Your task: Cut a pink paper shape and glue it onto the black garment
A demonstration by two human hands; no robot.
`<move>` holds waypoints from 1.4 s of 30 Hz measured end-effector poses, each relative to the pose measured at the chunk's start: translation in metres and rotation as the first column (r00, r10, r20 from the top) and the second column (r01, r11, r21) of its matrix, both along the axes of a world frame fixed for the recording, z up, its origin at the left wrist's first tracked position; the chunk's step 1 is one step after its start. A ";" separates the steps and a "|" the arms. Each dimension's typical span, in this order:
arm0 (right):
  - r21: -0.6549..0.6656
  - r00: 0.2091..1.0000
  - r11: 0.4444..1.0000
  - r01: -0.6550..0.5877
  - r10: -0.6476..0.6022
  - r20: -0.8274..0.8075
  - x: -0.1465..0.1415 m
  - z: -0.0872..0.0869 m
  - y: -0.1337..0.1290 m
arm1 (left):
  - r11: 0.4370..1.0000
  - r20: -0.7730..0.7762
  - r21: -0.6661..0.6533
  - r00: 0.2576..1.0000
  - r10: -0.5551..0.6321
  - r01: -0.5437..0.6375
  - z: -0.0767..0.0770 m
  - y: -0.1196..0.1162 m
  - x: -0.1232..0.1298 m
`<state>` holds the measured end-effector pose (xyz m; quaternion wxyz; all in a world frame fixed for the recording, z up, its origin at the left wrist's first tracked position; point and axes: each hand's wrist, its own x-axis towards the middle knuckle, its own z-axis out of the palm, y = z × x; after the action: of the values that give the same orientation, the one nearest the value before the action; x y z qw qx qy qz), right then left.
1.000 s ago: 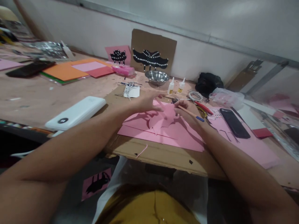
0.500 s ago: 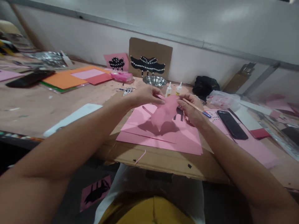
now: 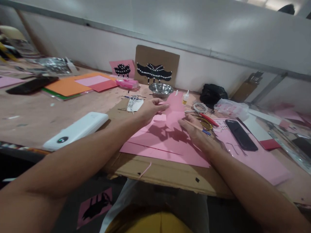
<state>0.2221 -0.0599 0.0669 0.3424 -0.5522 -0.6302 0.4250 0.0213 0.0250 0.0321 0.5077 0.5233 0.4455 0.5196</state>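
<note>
A cut piece of pink paper (image 3: 175, 110) with a jagged outline is held up between both hands, and its shadow falls below. My left hand (image 3: 154, 110) pinches its left side between thumb and fingers. On the lower right edge, my right hand (image 3: 195, 131) grips the piece and also carries a slim blue-ended pen (image 3: 199, 127) lying across the fingers. Beneath them lie larger pink sheets (image 3: 155, 144) on a piece of cardboard (image 3: 170, 174). Beside my right hand are yellow-handled scissors (image 3: 206, 124) and a red tool (image 3: 209, 119), partly hidden.
Behind the hands stand a metal bowl (image 3: 160, 89), a glue bottle (image 3: 186, 98) and black beaded cutouts on cardboard (image 3: 157, 53). A white power bank (image 3: 77, 129) lies left; a dark phone (image 3: 241, 135) rests on pink paper to the right. Coloured sheets (image 3: 69, 85) sit far left.
The pink piece has turned and spread more upright, covering one glue bottle. My right hand has moved lower along its edge, uncovering the scissors. The view has shifted slightly.
</note>
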 end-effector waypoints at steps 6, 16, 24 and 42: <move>0.041 0.996 0.999 0.015 -0.011 -0.085 -0.004 -0.003 0.002 | 0.998 0.044 -0.034 0.997 -0.056 0.057 -0.004 -0.002 0.004; 0.076 0.992 0.997 -0.003 0.012 -0.127 0.011 -0.021 0.020 | 0.988 -0.148 -0.038 0.977 -0.151 0.147 -0.012 0.001 -0.005; 0.058 0.979 0.996 -0.060 0.070 -0.190 0.019 -0.044 0.034 | 0.953 -0.247 -0.165 0.925 -0.290 0.254 0.000 -0.018 -0.003; 0.057 0.982 0.996 -0.062 0.071 -0.177 0.017 -0.038 0.031 | 0.908 -0.098 -0.167 0.910 -0.402 0.383 -0.014 -0.015 0.000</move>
<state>0.2394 -0.0290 0.0290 0.3973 -0.4816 -0.6257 0.4677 0.0214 0.0098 0.0185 0.6084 0.5968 0.3994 0.3380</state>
